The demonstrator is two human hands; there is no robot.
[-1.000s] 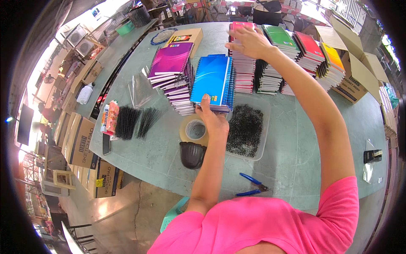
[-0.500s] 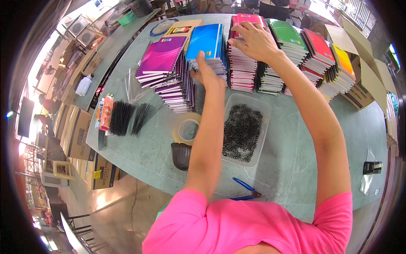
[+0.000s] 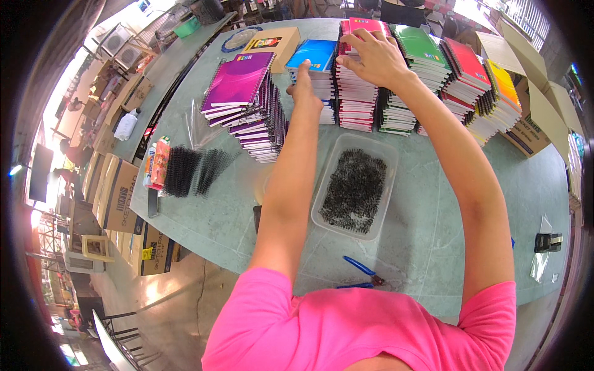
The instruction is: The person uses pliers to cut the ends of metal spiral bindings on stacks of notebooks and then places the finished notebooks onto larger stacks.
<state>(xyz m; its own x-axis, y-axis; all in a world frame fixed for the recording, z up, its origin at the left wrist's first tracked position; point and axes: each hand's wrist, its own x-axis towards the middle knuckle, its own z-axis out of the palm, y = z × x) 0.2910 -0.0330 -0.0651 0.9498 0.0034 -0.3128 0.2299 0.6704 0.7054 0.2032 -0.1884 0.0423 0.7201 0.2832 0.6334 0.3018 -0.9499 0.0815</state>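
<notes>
My left hand (image 3: 304,90) is at the near left edge of a stack of blue spiral notebooks (image 3: 317,55). Its thumb presses on the top cover, while the other fingers are mostly hidden at the stack's side. Over the neighbouring stack of pink-red spiral notebooks (image 3: 357,93) lies my right hand (image 3: 376,60), fingers spread and bent on the top cover. Left of the blue stack stands a leaning pile of purple spiral notebooks (image 3: 240,80). Green notebooks (image 3: 421,46), red notebooks (image 3: 467,62) and yellow notebooks (image 3: 502,85) stand in stacks to the right.
A clear plastic tub (image 3: 317,213) of black coils sits mid-table. Blue-handled cutters (image 3: 359,266) lie nearer me. Black wire combs (image 3: 182,170) are at the left. An open carton (image 3: 532,123) stands far right, and a brown box (image 3: 284,43) behind the blue stack.
My left hand has shifted the blue notebooks back and right, against the pink-red stack, uncovering more of the brown box. My right hand has stayed on the pink-red stack.
</notes>
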